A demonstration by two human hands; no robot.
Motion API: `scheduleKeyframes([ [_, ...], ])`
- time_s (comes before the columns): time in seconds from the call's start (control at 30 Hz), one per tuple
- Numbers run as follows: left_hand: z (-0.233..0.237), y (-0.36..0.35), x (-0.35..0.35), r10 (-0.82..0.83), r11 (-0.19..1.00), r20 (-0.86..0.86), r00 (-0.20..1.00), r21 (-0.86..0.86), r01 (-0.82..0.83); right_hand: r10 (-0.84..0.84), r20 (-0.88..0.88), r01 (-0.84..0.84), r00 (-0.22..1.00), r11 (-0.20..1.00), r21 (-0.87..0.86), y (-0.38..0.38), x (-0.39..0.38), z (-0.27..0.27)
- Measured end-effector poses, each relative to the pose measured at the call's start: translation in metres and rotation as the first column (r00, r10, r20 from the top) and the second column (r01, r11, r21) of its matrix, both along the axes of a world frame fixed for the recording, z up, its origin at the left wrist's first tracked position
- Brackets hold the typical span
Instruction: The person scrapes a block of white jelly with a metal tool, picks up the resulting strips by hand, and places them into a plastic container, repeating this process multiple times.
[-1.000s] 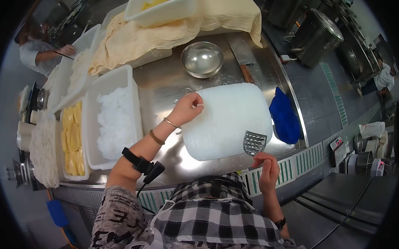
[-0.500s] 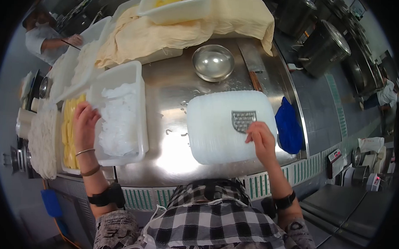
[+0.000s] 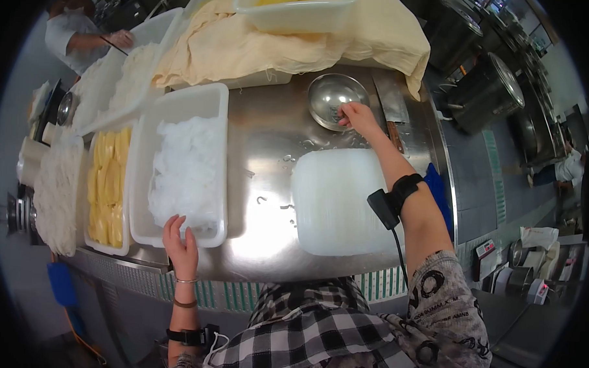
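My right hand (image 3: pixel 356 117) is over the steel bowl (image 3: pixel 339 87), its fingers curled on a small perforated metal scraper (image 3: pixel 334 113) that is partly hidden by them. Below that arm lies a large translucent white block of jelly (image 3: pixel 336 202) with rounded corners; my forearm covers part of its right side. My left hand (image 3: pixel 181 245) hangs at the front edge of a white tub (image 3: pixel 222 162), fingers spread and holding nothing. Pale jelly shreds (image 3: pixel 184 174) are heaped in this tub.
A cleaver (image 3: pixel 391 103) lies right of the bowl, and a blue item (image 3: pixel 439 195) by the table's right edge. Yellow strips (image 3: pixel 109 184) fill a tray at left. Cloth (image 3: pixel 247 49) covers containers behind. A co-worker (image 3: pixel 76 37) stands at far left.
My right hand has moved from the jelly block to the bowl, and the scraper went with it. My left hand has come down and back from over the yellow strips. The view has shifted slightly.
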State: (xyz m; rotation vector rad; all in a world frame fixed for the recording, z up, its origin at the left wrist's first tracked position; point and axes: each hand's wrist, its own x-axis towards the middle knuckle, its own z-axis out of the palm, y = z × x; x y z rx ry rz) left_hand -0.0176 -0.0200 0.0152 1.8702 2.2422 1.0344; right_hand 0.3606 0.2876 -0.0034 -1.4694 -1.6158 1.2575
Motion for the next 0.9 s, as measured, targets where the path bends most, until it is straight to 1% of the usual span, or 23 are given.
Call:
scheduleKeyframes([
  [0.07,0.001,0.001,0.001,0.020,1.000,0.015,1.000,0.007,-0.021,-0.089,-0.010,0.088,0.996,0.993,-0.073,0.000,-0.004,0.006],
  [0.1,0.002,0.002,0.001,0.034,0.999,0.021,0.999,0.024,-0.035,-0.081,-0.003,0.080,0.997,0.994,-0.074,-0.002,-0.006,0.009],
  [0.13,0.003,0.002,0.002,0.042,0.999,0.026,0.999,0.025,-0.043,-0.122,-0.020,0.122,0.992,0.992,-0.035,-0.006,-0.006,0.013],
  [0.17,0.004,0.002,0.005,0.040,0.999,-0.009,0.999,0.034,-0.040,-0.164,-0.038,0.164,0.986,0.986,0.004,-0.011,-0.008,0.019],
  [0.2,0.007,0.003,0.008,0.036,0.999,-0.045,0.998,0.042,-0.034,-0.160,-0.033,0.160,0.987,0.987,0.007,-0.017,-0.012,0.024],
  [0.23,0.014,0.004,0.015,0.037,0.998,-0.040,0.998,0.043,-0.036,-0.165,-0.087,0.170,0.982,0.984,0.053,-0.023,-0.015,0.027],
  [0.27,0.024,0.005,0.026,-0.019,0.995,-0.027,0.999,0.101,0.022,-0.169,-0.141,0.183,0.976,0.978,0.099,-0.031,-0.020,0.030],
  [0.3,0.031,0.006,0.037,-0.077,0.984,-0.017,0.997,0.160,0.079,-0.170,-0.137,0.184,0.976,0.978,0.100,-0.039,-0.025,0.031],
  [0.37,0.035,0.004,0.061,-0.355,0.927,0.050,0.934,0.150,0.344,-0.060,-0.161,0.063,0.985,0.998,0.011,-0.058,-0.043,0.030],
  [0.4,0.034,0.003,0.076,-0.461,0.886,0.245,0.853,0.085,0.455,-0.062,-0.157,0.064,0.986,0.998,0.010,-0.064,-0.053,0.030],
  [0.43,0.032,0.003,0.092,-0.526,0.823,0.435,0.731,0.045,0.566,-0.042,-0.163,0.039,0.986,0.999,-0.020,-0.070,-0.063,0.028],
  [0.47,0.018,0.005,0.106,-0.435,0.814,0.680,0.590,0.016,0.581,-0.022,-0.170,0.014,0.985,0.999,-0.051,-0.074,-0.071,0.027],
  [0.5,0.000,0.007,0.117,-0.298,0.799,0.865,0.404,-0.005,0.601,-0.023,-0.166,0.014,0.986,0.999,-0.052,-0.077,-0.078,0.029],
  [0.53,-0.010,0.011,0.125,-0.296,0.799,0.868,0.400,-0.005,0.601,-0.026,-0.154,0.017,0.988,0.998,-0.061,-0.080,-0.084,0.031],
  [0.6,-0.029,0.029,0.136,0.018,0.805,0.948,0.319,-0.203,0.558,-0.025,-0.131,0.015,0.991,0.997,-0.073,-0.086,-0.090,0.032],
  [0.63,-0.048,0.040,0.140,-0.014,0.832,0.955,0.296,-0.153,0.533,-0.018,-0.099,0.010,0.995,0.996,-0.084,-0.087,-0.093,0.031],
  [0.67,-0.053,0.050,0.143,0.116,0.853,0.981,0.154,-0.178,0.491,-0.009,-0.066,0.002,0.998,0.996,-0.094,-0.090,-0.094,0.030],
  [0.77,-0.065,0.076,0.148,0.118,0.865,0.991,0.070,-0.137,0.482,-0.009,0.001,0.009,1.000,0.998,-0.068,-0.100,-0.096,0.027],
  [0.8,-0.069,0.083,0.151,0.120,0.869,0.991,0.064,-0.136,0.475,0.000,0.006,0.000,1.000,0.998,-0.070,-0.105,-0.097,0.026],
  [0.87,-0.074,0.098,0.157,0.198,0.881,0.975,-0.102,-0.131,0.454,0.006,-0.004,-0.006,1.000,1.000,-0.022,-0.116,-0.098,0.026],
  [0.9,-0.077,0.104,0.159,0.196,0.883,0.975,-0.104,-0.130,0.451,0.010,-0.003,-0.010,1.000,1.000,-0.020,-0.119,-0.099,0.026],
])
